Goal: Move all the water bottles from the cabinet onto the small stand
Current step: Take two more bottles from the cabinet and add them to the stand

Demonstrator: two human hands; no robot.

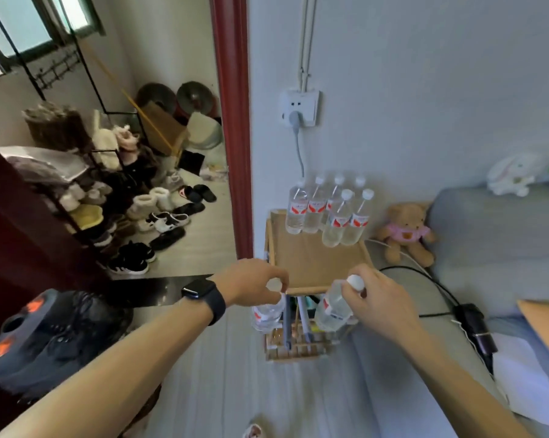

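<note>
The small stand (311, 257) sits against the wall, between a red door frame (232, 121) on its left and a grey bed (488, 235) on its right. A teddy bear (406, 232) leans just beside the stand's far right corner, and a black cable (424, 278) loops over the bed edge near the right hand. A wall socket (300, 107) above drops a grey cord (300, 159) down behind the stand. A shoe rack (87, 191) stands through the doorway, well apart, and a grey fan (30, 336) sits low on the left.

Six bottles (338, 219) stand upright, caps up, bunched in two rows at the stand's far right corner. The near and left parts of its rimmed wooden top are bare.

The left hand (251, 284), a watch (203, 295) on its wrist, pinches the white cap of the left bottle (267, 314) with curled fingers (278, 275). That bottle hangs almost upright by the stand's near left corner. The right hand (383, 301) has its fingers (369, 275) wrapped round the neck of the right bottle (333, 311). This one is tilted, cap toward the upper right and base down-left, in front of the stand's near right corner. Both bottles are outside the near rim.
</note>
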